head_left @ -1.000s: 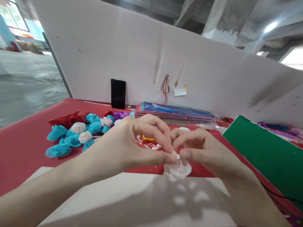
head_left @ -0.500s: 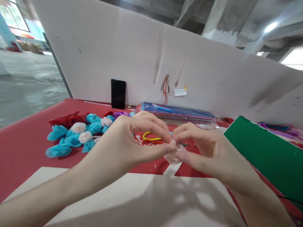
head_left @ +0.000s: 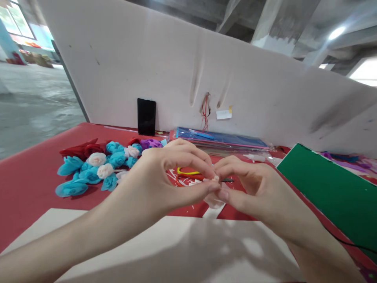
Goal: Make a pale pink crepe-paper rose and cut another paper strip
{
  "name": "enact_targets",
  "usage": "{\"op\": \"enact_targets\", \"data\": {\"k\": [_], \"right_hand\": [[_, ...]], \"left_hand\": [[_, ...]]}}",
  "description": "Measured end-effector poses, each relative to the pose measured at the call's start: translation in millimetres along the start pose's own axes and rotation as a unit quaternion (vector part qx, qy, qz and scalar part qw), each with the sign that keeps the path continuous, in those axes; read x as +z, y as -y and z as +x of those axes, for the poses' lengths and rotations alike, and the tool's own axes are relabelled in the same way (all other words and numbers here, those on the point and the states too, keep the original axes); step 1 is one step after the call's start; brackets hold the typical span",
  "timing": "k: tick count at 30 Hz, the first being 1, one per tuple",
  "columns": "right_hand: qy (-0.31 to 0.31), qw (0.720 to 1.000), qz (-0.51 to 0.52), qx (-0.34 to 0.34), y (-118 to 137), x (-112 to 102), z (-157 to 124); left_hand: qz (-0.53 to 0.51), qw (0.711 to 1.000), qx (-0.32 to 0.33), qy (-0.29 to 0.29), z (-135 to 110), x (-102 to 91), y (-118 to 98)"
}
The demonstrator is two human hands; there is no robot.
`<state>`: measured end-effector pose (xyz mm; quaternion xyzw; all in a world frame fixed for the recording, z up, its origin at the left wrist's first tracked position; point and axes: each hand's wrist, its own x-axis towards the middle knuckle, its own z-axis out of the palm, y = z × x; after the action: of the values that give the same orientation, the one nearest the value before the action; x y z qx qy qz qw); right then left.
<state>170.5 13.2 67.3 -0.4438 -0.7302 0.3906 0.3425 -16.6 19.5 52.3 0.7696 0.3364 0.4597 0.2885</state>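
While the left hand [head_left: 157, 177] pinches a pale flower [head_left: 214, 202], the right hand [head_left: 262, 192] keeps its grip clamped there too.

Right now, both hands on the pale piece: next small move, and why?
Probably a firmer pinch by the left hand on the pale piece before the right hand eases off: both hands' fingertips crowd close at its small top, its thin lower part spreads below them, and no other support shows.

On the table [head_left: 32, 173]: flowers [head_left: 118, 159] at left, phone [head_left: 146, 117] behind them against the partition [head_left: 165, 70], packets [head_left: 232, 140] at far centre, board [head_left: 321, 192] at right, paper [head_left: 135, 247] at near centre.
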Motion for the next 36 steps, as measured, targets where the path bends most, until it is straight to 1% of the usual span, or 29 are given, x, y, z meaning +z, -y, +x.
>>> {"op": "enact_targets", "data": {"k": [6,11,14,16,20,25,30,32,34,36], "right_hand": [[0.058,0.997,0.050,0.030,2.1,-4.8,-0.8],[0.100,0.984,0.136,0.060,-1.3,-8.0,-0.6],[0.116,0.977,0.166,0.071,-3.8,-8.3,1.1],[0.138,0.968,0.199,0.069,-4.6,-7.9,2.1],[0.196,0.937,0.276,0.087,-5.4,-6.7,3.1],[0.247,0.910,0.312,0.115,-6.7,-5.2,3.5],[0.268,0.895,0.341,0.107,-8.7,-1.9,4.8],[0.270,0.893,0.344,0.105,-8.8,-0.6,5.2],[0.268,0.896,0.340,0.103,-8.3,-0.2,5.0],[0.249,0.906,0.327,0.102,-7.9,-1.7,4.5]], "left_hand": [[-0.053,0.997,-0.045,0.038,1.7,-4.1,-0.4],[-0.074,0.994,-0.050,0.069,2.1,-8.2,-0.1],[-0.083,0.992,-0.050,0.079,2.2,-9.3,-0.2],[-0.094,0.990,-0.050,0.089,3.0,-9.8,0.0],[-0.117,0.983,-0.050,0.133,5.6,-12.2,1.7],[-0.166,0.967,-0.048,0.186,8.8,-15.5,6.2],[-0.204,0.950,-0.071,0.227,8.8,-15.6,11.4],[-0.223,0.942,-0.077,0.237,8.4,-14.9,10.8],[-0.240,0.938,-0.095,0.232,8.6,-14.1,7.8],[-0.257,0.937,-0.109,0.211,9.3,-13.2,3.6]]}}
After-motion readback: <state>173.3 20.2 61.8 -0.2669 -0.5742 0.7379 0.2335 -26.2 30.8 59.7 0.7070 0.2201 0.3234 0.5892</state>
